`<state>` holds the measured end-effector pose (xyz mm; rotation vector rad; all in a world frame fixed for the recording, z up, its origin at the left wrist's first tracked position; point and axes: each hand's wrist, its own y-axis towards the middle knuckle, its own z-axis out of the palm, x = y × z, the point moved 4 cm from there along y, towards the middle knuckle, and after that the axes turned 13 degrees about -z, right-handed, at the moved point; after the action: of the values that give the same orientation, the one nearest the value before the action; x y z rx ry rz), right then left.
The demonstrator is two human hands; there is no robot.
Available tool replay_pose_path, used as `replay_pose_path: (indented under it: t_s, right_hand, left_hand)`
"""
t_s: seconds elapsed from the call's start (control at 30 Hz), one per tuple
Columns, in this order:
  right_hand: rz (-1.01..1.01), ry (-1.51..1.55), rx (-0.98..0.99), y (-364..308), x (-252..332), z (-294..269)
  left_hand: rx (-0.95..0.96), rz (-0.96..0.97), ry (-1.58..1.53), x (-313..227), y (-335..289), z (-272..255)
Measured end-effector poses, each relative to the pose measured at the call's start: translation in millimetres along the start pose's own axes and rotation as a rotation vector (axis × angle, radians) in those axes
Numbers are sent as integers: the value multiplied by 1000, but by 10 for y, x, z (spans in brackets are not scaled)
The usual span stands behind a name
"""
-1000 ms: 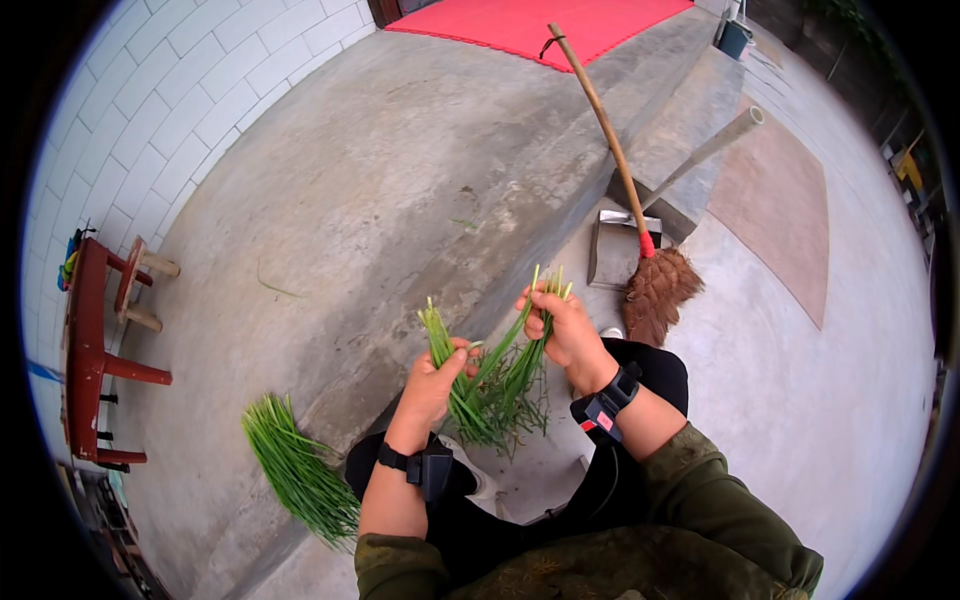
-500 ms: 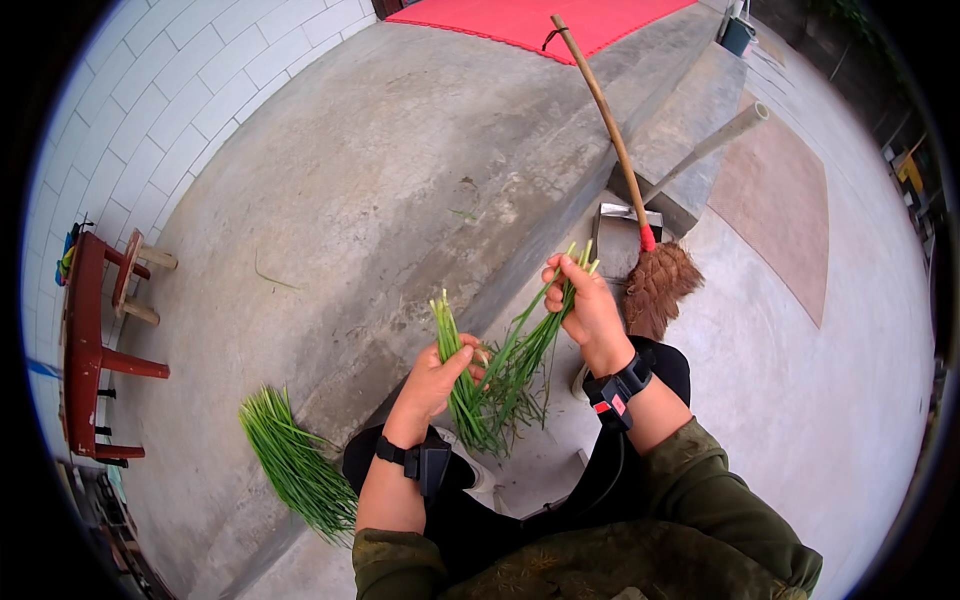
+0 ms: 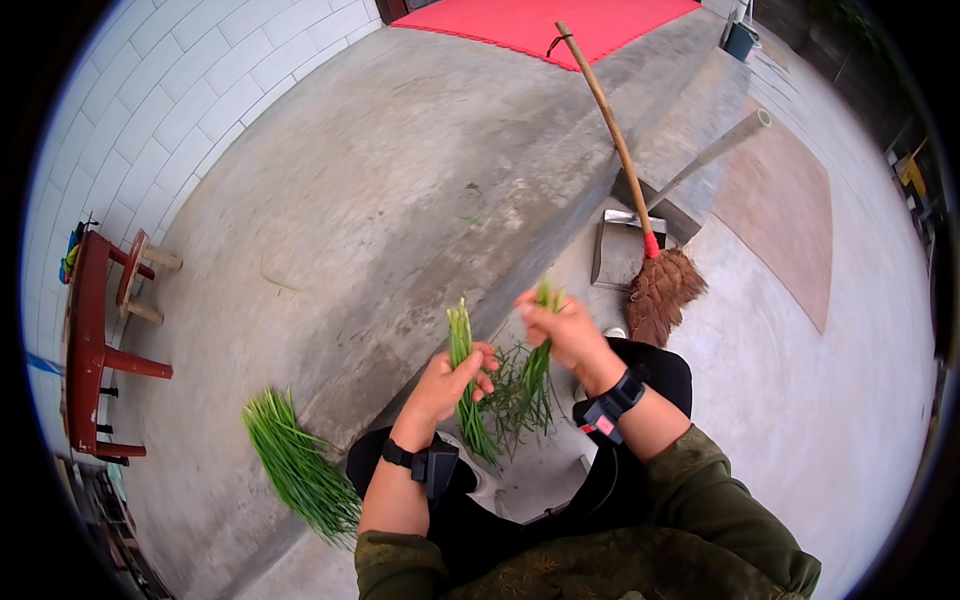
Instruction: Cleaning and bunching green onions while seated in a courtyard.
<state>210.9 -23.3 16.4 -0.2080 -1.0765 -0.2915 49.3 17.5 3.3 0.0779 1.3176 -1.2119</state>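
Observation:
My left hand point(image 3: 445, 385) is closed around a bundle of garlic chives point(image 3: 461, 335), pale stem ends up and green leaves hanging down. To its right, my right hand point(image 3: 568, 335) grips a smaller bunch of chives point(image 3: 537, 380) near the stem ends; its fingers are a little blurred. The leaves of this bunch dangle between my knees. Loose green scraps point(image 3: 510, 400) lie behind and below the two bunches. A larger pile of chives point(image 3: 300, 465) rests on the step edge left of my left knee.
A brown broom point(image 3: 663, 290) and a long-handled dustpan point(image 3: 618, 255) stand ahead on the right, by the concrete step point(image 3: 400, 170). A red bench point(image 3: 88, 345) and a wooden stool point(image 3: 135, 280) are at the left wall. A red mat point(image 3: 560, 25) lies far ahead.
My right hand has moved left and down, closer to my left hand, and its chives now hang more upright. The two bunches have come apart. My left hand has shifted slightly right.

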Motion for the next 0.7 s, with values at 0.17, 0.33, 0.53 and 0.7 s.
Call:
replay_pose_path:
  t_s: [0.17,0.33,0.53,0.7]
  right_hand:
    - [20,-100,232,-137,-210,303]
    - [75,-16,263,-151,-244,296]
    - [61,144,18,-48,-115,123]
    - [154,58,93,-110,-258,153]
  left_hand:
    - [76,-40,189,100,60,17]
    - [-5,-37,117,100,59,65]
    - [-188,181,-71,44,64,-140]
    - [-152,192,-127,38,43,-218]
